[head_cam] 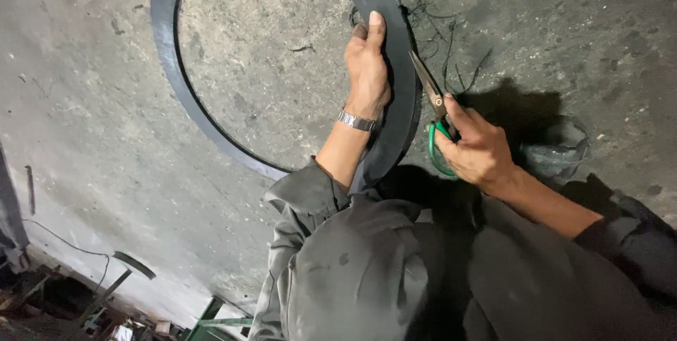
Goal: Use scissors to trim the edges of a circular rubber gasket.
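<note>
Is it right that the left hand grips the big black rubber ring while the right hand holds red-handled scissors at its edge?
Not quite: the head view shows the scissors have green handles, not red. The left hand grips the black rubber ring and the right hand holds them at its edge.

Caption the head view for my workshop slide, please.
Left hand grips a large black ring while right hand holds green-handled scissors at its edge.

ring [211, 129] on floor [92, 101] | scissors [431, 98] right of it — probably touching its rim
</note>
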